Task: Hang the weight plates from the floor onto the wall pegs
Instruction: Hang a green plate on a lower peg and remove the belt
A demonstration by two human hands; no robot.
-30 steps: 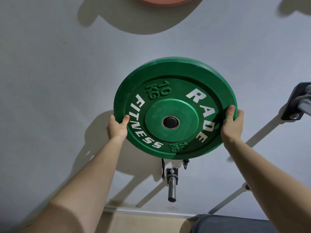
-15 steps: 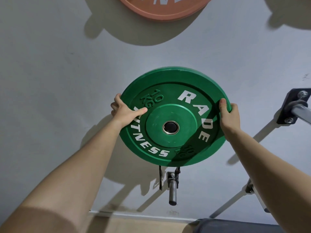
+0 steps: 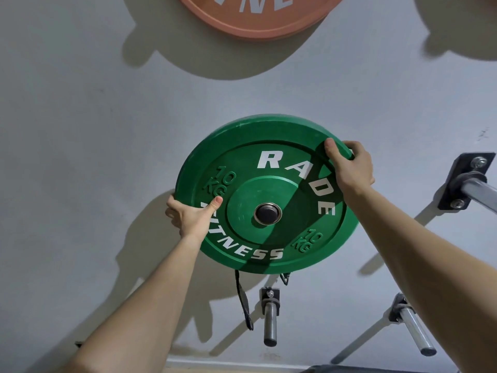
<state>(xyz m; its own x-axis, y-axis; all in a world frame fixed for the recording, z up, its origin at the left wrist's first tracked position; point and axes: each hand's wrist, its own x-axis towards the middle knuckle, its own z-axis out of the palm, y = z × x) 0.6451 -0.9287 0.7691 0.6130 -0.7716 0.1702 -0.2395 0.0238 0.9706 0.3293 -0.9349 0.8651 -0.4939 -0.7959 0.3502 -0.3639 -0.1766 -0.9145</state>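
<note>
One view only: a wide-angle camera on the person's head, close to a pale grey painted wall (image 3: 80,130) and facing it, tilted down. The wall fills nearly the whole frame. A green round rubber weight plate (image 3: 250,189) sits mid-frame at arm's reach. The left hand (image 3: 188,216) and right hand (image 3: 349,168) grip its rim, forearms entering from the bottom corners. The top edge crops an orange round rubber plate (image 3: 258,20). A short steel wall peg (image 3: 269,321) below points down-frame toward the lens, so the camera is above it. A steel peg on a black bracket (image 3: 481,189) is cut by the right edge.
</note>
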